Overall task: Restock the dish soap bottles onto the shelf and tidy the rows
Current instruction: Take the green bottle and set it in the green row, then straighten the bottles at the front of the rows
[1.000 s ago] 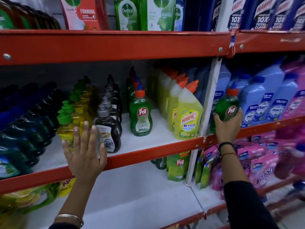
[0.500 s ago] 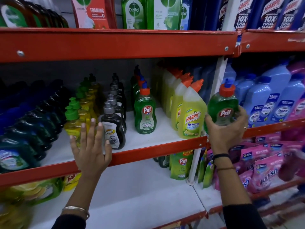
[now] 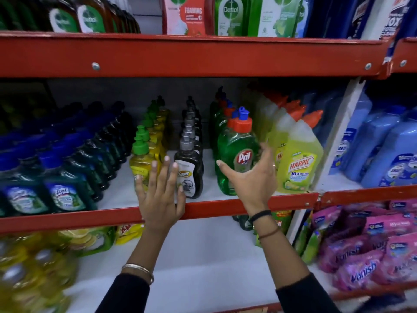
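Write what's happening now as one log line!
right hand: holds Pril bottle at green row front | left hand: open, flat by yellow bottle

Yellow Harpic bottles (image 3: 297,163) beside blue jugs (image 3: 372,143) — pink Vanish pouches (image 3: 361,263) below, Dettol packs (image 3: 230,16) on top.

Yellow jugs (image 3: 33,267) bottom left were blurred w/ labels unreadable, right hand (image 3: 250,177) hid the Pril bottle's (image 3: 234,145) lower half.

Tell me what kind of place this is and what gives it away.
Most likely a shop's cleaning-products aisle. Red metal shelves hold front-to-back rows of identical branded goods: Pril dish soap bottles, Harpic bottles, and Vanish pouches lower down. The right hand is placing one Pril bottle.
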`<state>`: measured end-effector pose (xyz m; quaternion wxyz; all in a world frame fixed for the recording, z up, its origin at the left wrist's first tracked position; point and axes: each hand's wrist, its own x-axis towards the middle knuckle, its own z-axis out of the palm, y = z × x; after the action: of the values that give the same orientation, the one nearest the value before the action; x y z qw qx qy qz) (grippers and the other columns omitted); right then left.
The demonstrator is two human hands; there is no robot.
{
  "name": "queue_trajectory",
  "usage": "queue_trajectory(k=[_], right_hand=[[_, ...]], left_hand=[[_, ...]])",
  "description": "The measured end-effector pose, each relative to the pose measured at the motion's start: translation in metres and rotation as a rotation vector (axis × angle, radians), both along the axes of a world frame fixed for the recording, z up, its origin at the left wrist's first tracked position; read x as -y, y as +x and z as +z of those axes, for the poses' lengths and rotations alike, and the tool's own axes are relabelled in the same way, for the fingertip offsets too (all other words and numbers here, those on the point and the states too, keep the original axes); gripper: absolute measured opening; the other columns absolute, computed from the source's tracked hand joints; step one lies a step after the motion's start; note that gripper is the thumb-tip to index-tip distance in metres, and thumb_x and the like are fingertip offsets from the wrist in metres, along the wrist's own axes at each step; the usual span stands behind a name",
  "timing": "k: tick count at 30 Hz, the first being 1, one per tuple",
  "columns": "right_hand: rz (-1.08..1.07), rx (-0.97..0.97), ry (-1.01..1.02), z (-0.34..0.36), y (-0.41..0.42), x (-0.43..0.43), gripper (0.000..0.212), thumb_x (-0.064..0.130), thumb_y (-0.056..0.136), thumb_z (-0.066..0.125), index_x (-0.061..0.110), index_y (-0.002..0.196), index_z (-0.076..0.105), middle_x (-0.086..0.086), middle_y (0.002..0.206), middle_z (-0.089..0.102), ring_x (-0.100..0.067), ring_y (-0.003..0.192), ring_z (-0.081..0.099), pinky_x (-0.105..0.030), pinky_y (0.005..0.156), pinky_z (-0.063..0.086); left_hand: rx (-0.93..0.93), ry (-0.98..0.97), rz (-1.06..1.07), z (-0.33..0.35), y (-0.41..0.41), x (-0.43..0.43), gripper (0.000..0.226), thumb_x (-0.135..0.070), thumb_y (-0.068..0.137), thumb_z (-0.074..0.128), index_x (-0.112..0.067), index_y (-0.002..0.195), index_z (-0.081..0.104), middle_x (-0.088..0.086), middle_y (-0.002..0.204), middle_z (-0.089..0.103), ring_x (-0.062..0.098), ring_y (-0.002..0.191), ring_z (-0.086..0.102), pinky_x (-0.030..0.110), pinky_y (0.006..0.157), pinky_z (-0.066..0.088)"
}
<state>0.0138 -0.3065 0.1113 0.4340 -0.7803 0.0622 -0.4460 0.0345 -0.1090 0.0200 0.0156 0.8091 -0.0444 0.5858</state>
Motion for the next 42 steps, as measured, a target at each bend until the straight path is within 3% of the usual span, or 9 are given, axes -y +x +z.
queue_trajectory(k=[15, 18, 21, 25, 29, 32, 34, 37, 42], right_hand=[[0.023, -0.225, -0.108, -0.023, 0.019, -0.002, 0.099, 0.072, 0.057, 0.070, 0.010, 0.127, 0.037, -0.013, 0.122, 0.056, -0.032, 0.107, 0.058, -0.043, 0.079, 0.054], [0.252, -0.169, 0.136, -0.023, 0.012, 0.014, 0.086, 0.069, 0.067, 0.060, 0.012, 0.128, 0.040, -0.010, 0.120, 0.055, -0.026, 0.109, 0.056, -0.026, 0.080, 0.049], [0.478, -0.139, 0.436, -0.024, 0.003, 0.031, 0.075, 0.067, 0.076, 0.043, 0.017, 0.132, 0.041, 0.001, 0.128, 0.050, -0.018, 0.120, 0.049, -0.009, 0.086, 0.040], [0.666, -0.292, 0.508, -0.023, 0.002, 0.041, 0.111, 0.097, 0.053, 0.028, 0.027, 0.137, 0.042, -0.001, 0.145, 0.045, -0.016, 0.132, 0.042, -0.039, 0.110, 0.031], [0.758, -0.325, 0.475, -0.020, -0.002, 0.044, 0.121, 0.101, 0.044, 0.028, 0.025, 0.138, 0.041, -0.007, 0.147, 0.043, -0.012, 0.126, 0.042, -0.038, 0.108, 0.032], [0.760, -0.307, 0.461, -0.022, -0.005, 0.048, 0.124, 0.101, 0.044, 0.028, 0.021, 0.138, 0.042, -0.009, 0.147, 0.043, -0.011, 0.123, 0.043, -0.039, 0.108, 0.033], [0.768, -0.306, 0.453, -0.021, -0.004, 0.051, 0.123, 0.100, 0.045, 0.028, 0.021, 0.138, 0.043, -0.010, 0.147, 0.043, -0.013, 0.124, 0.043, -0.042, 0.109, 0.034], [0.763, -0.301, 0.440, -0.021, -0.004, 0.052, 0.122, 0.100, 0.046, 0.026, 0.020, 0.136, 0.046, -0.011, 0.146, 0.045, -0.018, 0.127, 0.045, -0.047, 0.111, 0.035], [0.755, -0.290, 0.421, -0.022, -0.004, 0.054, 0.120, 0.099, 0.049, 0.026, 0.018, 0.135, 0.048, -0.009, 0.144, 0.048, -0.017, 0.127, 0.046, -0.050, 0.109, 0.037]], left_hand=[[-0.001, -0.003, -0.013, 0.001, -0.002, 0.004, 0.057, -0.039, 0.093, 0.042, -0.017, 0.146, 0.037, 0.004, 0.151, 0.040, 0.023, 0.144, 0.028, 0.055, 0.112, 0.023], [-0.017, -0.137, -0.154, 0.010, -0.010, 0.017, 0.058, -0.042, 0.093, 0.041, -0.013, 0.143, 0.037, 0.006, 0.149, 0.042, 0.025, 0.143, 0.029, 0.052, 0.116, 0.020], [-0.076, -0.280, -0.601, 0.024, -0.026, 0.050, 0.053, -0.035, 0.096, 0.039, -0.008, 0.141, 0.036, 0.008, 0.148, 0.042, 0.021, 0.142, 0.031, 0.046, 0.114, 0.030], [-0.405, -0.582, -0.946, 0.036, -0.041, 0.103, 0.059, -0.045, 0.098, 0.034, -0.014, 0.148, 0.029, 0.003, 0.153, 0.033, 0.013, 0.143, 0.028, 0.038, 0.116, 0.030], [-0.619, -0.802, -0.860, 0.048, -0.031, 0.119, 0.092, -0.085, 0.078, 0.010, -0.030, 0.152, 0.012, -0.030, 0.152, 0.013, -0.015, 0.137, 0.009, 0.018, 0.116, 0.014], [-0.714, -0.816, -0.886, 0.057, -0.029, 0.116, 0.103, -0.093, 0.066, 0.004, -0.035, 0.152, 0.007, -0.050, 0.130, 0.006, -0.011, 0.133, 0.016, -0.001, 0.103, 0.017], [-0.758, -0.803, -0.872, 0.061, -0.032, 0.114, 0.104, -0.095, 0.061, 0.000, -0.041, 0.150, 0.004, -0.048, 0.130, 0.008, -0.006, 0.128, 0.024, -0.001, 0.098, 0.018], [-0.783, -0.780, -0.855, 0.062, -0.034, 0.112, 0.100, -0.095, 0.059, -0.004, -0.048, 0.147, 0.000, -0.032, 0.137, 0.015, 0.000, 0.125, 0.031, 0.016, 0.102, 0.021], [-0.817, -0.770, -0.824, 0.063, -0.032, 0.110, 0.090, -0.093, 0.060, -0.005, -0.054, 0.141, -0.005, -0.012, 0.155, 0.025, 0.018, 0.137, 0.038, 0.021, 0.100, 0.025]])
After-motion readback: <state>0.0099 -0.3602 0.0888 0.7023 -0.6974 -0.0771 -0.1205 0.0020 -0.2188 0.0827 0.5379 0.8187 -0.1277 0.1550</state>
